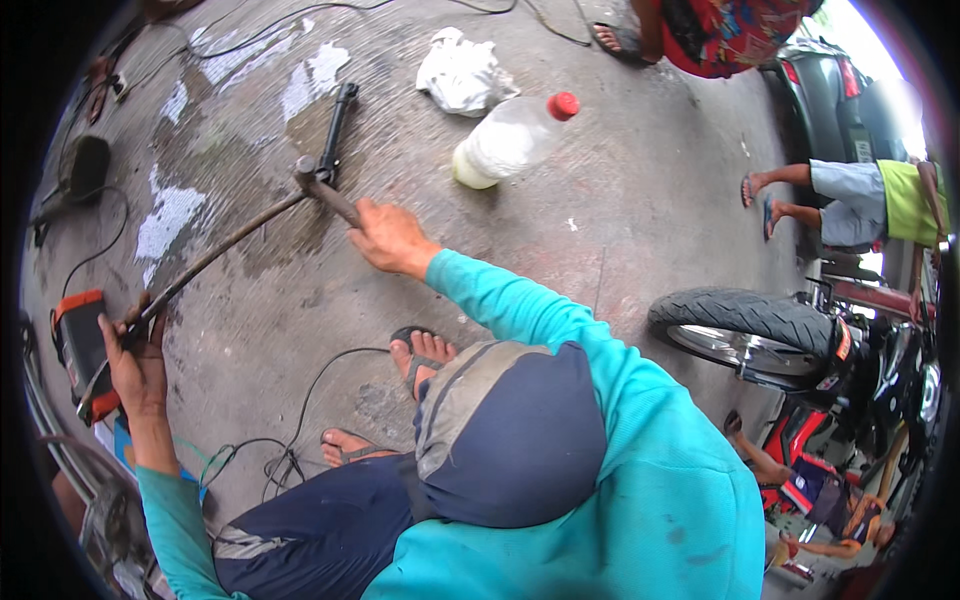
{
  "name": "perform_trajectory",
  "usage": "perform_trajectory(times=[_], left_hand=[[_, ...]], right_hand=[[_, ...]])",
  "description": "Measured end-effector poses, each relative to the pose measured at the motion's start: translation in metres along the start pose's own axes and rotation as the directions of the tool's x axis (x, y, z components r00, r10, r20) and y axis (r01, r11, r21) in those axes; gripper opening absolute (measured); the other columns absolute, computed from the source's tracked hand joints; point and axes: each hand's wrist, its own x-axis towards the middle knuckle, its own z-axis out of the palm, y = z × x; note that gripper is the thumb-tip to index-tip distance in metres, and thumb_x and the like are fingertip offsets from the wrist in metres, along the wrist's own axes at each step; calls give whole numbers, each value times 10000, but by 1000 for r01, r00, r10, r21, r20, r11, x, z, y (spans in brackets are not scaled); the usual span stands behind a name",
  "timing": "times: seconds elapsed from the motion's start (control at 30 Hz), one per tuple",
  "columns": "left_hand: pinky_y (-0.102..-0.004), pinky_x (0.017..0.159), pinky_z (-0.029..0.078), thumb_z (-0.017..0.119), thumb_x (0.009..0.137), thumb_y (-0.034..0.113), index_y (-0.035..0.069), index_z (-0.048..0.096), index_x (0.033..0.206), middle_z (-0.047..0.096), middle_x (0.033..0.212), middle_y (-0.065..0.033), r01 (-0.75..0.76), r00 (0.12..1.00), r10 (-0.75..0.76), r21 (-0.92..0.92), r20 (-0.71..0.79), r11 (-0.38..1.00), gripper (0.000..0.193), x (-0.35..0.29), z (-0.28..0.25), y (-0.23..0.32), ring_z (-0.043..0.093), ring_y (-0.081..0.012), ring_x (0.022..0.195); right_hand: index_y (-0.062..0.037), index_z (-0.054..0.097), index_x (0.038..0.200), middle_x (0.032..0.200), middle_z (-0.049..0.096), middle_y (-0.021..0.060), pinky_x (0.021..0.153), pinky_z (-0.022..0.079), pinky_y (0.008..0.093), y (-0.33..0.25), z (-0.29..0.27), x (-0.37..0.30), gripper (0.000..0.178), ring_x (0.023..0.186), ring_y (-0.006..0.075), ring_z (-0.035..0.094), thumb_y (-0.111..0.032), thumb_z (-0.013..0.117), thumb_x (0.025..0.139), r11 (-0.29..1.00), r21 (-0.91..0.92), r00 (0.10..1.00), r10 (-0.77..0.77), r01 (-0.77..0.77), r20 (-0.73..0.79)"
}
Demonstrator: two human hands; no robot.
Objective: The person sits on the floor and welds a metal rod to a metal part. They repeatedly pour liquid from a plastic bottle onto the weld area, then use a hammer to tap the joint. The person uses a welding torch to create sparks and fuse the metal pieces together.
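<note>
My left hand [140, 370], at the left, is closed around a long thin metal rod [225, 245] that slants away to the far right. Closed too, my right hand [395, 238] grips the handle of what looks like a hammer [333, 196]. Its blunt head sits over the rod's far end, beside a dark metal tube with a fitting [336, 135] on the concrete floor. Whether the hammer touches the rod or tube I cannot tell. Right of the tube stands a clear plastic bottle [505, 142] with a red cap and pale liquid at its bottom.
Crumpled white cloth or plastic [462, 72] lies behind the bottle. An orange-and-black case [82, 335] sits by my left hand. A black cable [300, 425] loops near my sandalled feet. Rightward are a motorcycle wheel [690, 330], a parked car [825, 105] and several people.
</note>
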Motion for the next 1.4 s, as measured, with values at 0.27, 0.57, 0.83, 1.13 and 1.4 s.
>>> perform_trajectory(times=[0.27,0.57,0.83,1.13,1.4], left_hand=[[-623,1217,353,463,1121,344,71,632,946,709,1082,-142,40,970,-20,-77,242,996,365,48,-20,19,519,-405,1387],[-574,1189,368,550,1038,94,23,502,870,493,853,-84,140,928,-21,-293,373,946,189,188,-86,59,542,-263,866],[-366,646,416,519,1049,469,180,490,656,500,631,27,-246,951,292,-321,101,914,489,105,114,42,507,-176,631],[-387,749,363,666,850,733,127,476,602,447,656,-26,-222,876,315,-274,365,936,682,48,46,59,450,-198,691],[-547,1021,453,529,1062,509,129,418,620,470,635,-49,-284,947,229,-255,-223,924,594,32,17,42,538,-248,734]], right_hand=[[28,616,1053,926,700,294,822,534,569,-3,-28,10,415,936,489,684,-342,703,887,993,112,999,45,-44,-7],[38,643,942,900,685,277,792,507,538,23,-71,-59,430,896,467,670,-374,738,861,956,281,987,119,-85,-105],[85,509,1441,786,649,90,566,521,348,50,-89,-102,709,631,193,611,-388,729,962,854,370,927,370,-366,63],[28,625,983,751,642,122,638,517,407,15,-88,-71,320,674,215,652,-263,723,893,907,291,942,242,-304,230],[31,590,990,808,631,246,715,483,488,20,-55,-43,371,766,392,650,-307,713,901,977,189,989,73,-96,127]])
